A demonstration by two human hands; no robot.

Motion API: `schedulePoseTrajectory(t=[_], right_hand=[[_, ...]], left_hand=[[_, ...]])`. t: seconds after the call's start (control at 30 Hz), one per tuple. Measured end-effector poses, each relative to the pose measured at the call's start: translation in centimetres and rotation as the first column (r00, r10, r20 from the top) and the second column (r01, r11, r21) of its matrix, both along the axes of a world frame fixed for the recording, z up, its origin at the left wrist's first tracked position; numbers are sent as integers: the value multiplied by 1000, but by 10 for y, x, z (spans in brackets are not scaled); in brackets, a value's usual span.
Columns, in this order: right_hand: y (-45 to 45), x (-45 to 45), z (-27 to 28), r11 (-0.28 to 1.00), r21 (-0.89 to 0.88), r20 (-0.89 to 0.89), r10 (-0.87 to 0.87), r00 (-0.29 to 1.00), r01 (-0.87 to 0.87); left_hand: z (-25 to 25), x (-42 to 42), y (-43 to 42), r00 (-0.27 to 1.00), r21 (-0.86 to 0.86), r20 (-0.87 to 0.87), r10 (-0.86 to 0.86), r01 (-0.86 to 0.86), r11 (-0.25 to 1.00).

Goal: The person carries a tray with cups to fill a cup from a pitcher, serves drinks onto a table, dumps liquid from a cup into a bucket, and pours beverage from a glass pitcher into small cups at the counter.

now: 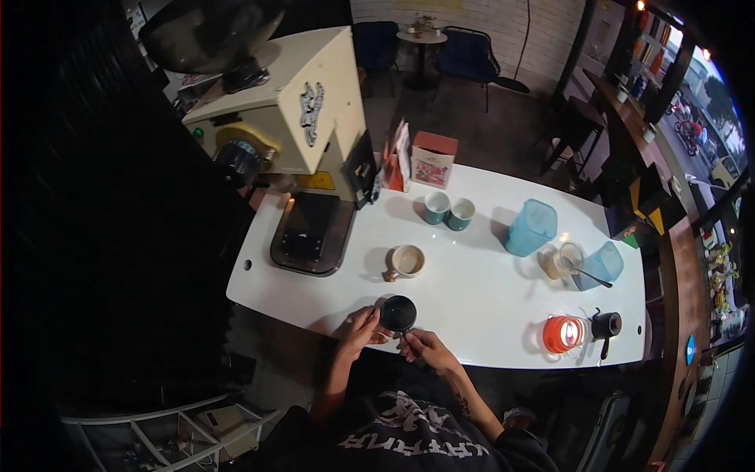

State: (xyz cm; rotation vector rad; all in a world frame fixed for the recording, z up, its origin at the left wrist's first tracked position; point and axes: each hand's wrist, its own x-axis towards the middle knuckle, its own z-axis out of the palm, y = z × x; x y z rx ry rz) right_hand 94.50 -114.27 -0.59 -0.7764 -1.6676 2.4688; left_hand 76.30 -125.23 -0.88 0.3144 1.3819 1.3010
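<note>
Head view: left hand (363,330) and right hand (425,348) both got a grip on the black cup (399,313) by the near edge of the worktop (472,291), so I'd hold it level, supported both sides.

White surface (472,295) bearing a mug (405,263), two cups (436,208) near a box (433,161), two blue containers (532,228), a glass (561,263), and an orange vessel (561,335).

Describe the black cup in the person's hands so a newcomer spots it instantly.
Find the white table, then its near edge. There the left hand and right hand hold a round black cup. Its dark inside sets it apart from the pale cup beyond.
</note>
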Motion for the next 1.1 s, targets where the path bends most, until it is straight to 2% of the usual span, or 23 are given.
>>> schedulePoseTrajectory(t=[0.17,0.23,0.37,0.53,0.63,0.7,0.73,0.77,0.83,0.87,0.9,0.93,0.97,1.03,1.1], right_hand=[[-19,-51,-1,999,-44,-6,-17,1000,17],[-26,-71,-5,997,-57,-65,-57,996,54],[-35,-106,-9,991,-76,-56,-116,992,112],[-32,-146,-9,957,-108,-60,-278,959,270],[-25,-166,-10,942,-83,-63,-332,941,326],[-17,-178,-11,940,15,-73,-339,938,340],[-16,-189,-13,908,-8,-96,-418,904,419],[-12,-195,-14,905,-8,-96,-424,900,426],[-3,-204,-17,878,106,-112,-455,883,466],[2,-209,-30,864,173,-111,-461,881,474],[2,-212,-36,857,173,-110,-474,874,486],[2,-216,-42,816,246,-130,-507,852,523],[1,-217,-48,768,317,-153,-537,829,556],[-1,-210,-44,768,319,-152,-537,830,555],[-10,-195,-36,693,517,-164,-496,853,503]], left_hand=[[5,-47,-12,997,-44,-75,7,-10,999],[5,-63,-15,995,-46,-98,1,-5,999],[3,-94,-14,986,26,-165,-34,39,999],[9,-112,1,981,92,-191,-45,63,994],[-3,-123,12,980,205,-197,-32,73,976],[-8,-129,20,973,223,-230,-33,85,971],[-9,-133,25,965,241,-260,-21,86,967],[-11,-135,29,965,241,-260,-29,93,966],[-15,-139,37,896,228,-443,-25,140,964],[-18,-140,40,896,227,-442,-38,152,962],[-18,-139,44,850,256,-526,3,155,954],[-18,-139,48,796,287,-604,47,162,944],[-17,-140,52,796,287,-604,35,175,942],[-10,-140,58,812,264,-582,47,134,955],[-13,-138,62,815,270,-578,46,138,953]])
